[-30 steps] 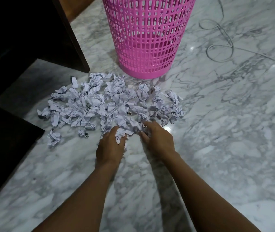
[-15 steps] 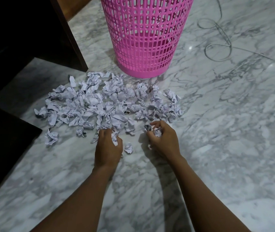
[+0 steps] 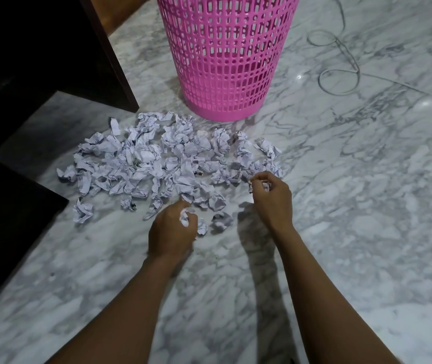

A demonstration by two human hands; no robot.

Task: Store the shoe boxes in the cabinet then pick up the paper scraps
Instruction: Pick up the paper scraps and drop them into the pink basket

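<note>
1. Fingers of the left hand are curled tight round a small crumpled white paper scrap, with only part of it showing between thumb and fingers. The hand sits at the near edge of the paper, its back to the camera.
2. Right hand: fingertips bunched together, pinching a second crumpled scrap. It is at the right near corner of the paper, and its shadow falls on the floor just to its left.
3. Main pile of crumpled white paper scraps with dark ink marks lies on the floor just beyond both hands, spread wide and mostly one layer deep.
4. Strays: two loose scraps lie between the hands, and one loose ball sits apart at the near left.
5. Pink plastic lattice waste basket stands upright just behind the pile, its base near the farthest scraps. Cannot tell what is inside.
6. Everything rests on a white-grey veined marble floor.
7. Dark wooden cabinet fills the left side, its corner close to the far left of the pile. Its inside is too dark to read.
8. Thin grey cable in loops lies on the floor to the right of the basket, well apart from the paper.
</note>
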